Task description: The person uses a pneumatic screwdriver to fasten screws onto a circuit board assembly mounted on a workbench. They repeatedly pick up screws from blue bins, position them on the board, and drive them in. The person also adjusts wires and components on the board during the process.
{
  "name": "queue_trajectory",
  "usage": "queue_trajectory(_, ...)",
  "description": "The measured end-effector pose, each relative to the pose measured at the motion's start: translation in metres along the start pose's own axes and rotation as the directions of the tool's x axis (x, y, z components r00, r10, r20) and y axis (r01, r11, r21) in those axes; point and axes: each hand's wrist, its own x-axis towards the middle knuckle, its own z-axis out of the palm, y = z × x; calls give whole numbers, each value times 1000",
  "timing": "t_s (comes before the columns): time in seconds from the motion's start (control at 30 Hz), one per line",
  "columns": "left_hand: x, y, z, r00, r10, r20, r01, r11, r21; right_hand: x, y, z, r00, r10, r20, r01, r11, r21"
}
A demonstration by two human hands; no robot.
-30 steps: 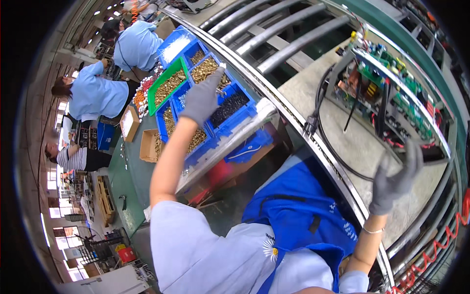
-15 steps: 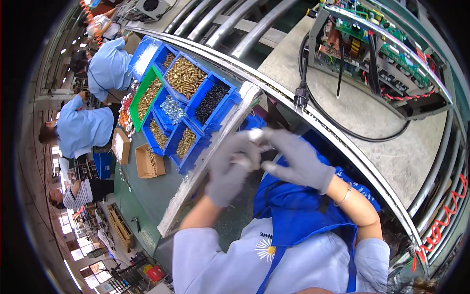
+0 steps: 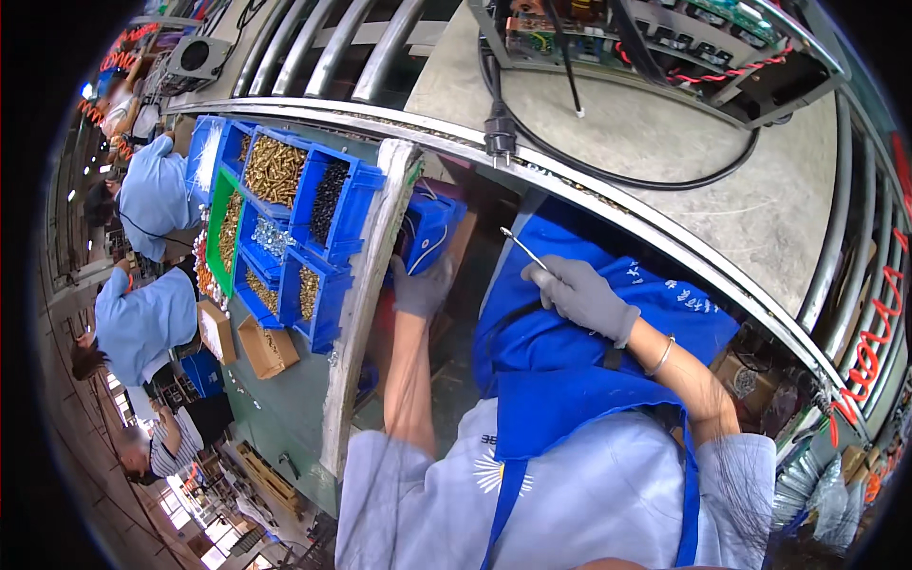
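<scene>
My right hand (image 3: 584, 299), in a grey glove, is closed in front of the blue apron (image 3: 560, 351). From its fingers a thin silver wrench (image 3: 521, 245) with a small ring end points up and to the left. My left hand (image 3: 423, 285), also gloved, reaches beyond the bench edge (image 3: 366, 275) to the near side of a blue container (image 3: 432, 228). Its thumb and fingers look spread against that container; the fingertips are partly hidden. What lies inside the container is hard to see.
Blue bins (image 3: 328, 252) and a green bin (image 3: 220, 223) hold brass and black fasteners at left. Cardboard boxes (image 3: 266, 347) stand nearby. An opened electronics chassis (image 3: 665, 57) and black power cable (image 3: 499, 128) rest ahead, beside metal rollers (image 3: 389, 47). Co-workers (image 3: 152, 199) sit far left.
My hands have parted from close together. The left has gone over to the blue container; the right has the wrench, now plainly visible. The whole view has shifted.
</scene>
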Motion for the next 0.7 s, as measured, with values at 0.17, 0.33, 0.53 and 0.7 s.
queue_trajectory(0.17, 72, 57, -36, 997, 51, 61, -36, 975, -219, -17, -1, -14, 995, 85, -48, -80, 993, 89)
queue_trajectory(0.33, 51, 68, -49, 964, 101, 244, -79, 992, -100, -19, 17, -24, 994, 76, -79, -61, 982, 178)
queue_trajectory(0.53, -21, 31, -19, 992, 75, 106, -50, 974, -220, 4, 0, -24, 996, 88, -21, -85, 990, 108)
queue_trajectory(0.7, -54, 19, -18, 978, 135, 162, -88, 959, -269, 51, 7, -1, 996, 84, -2, -84, 992, 89)
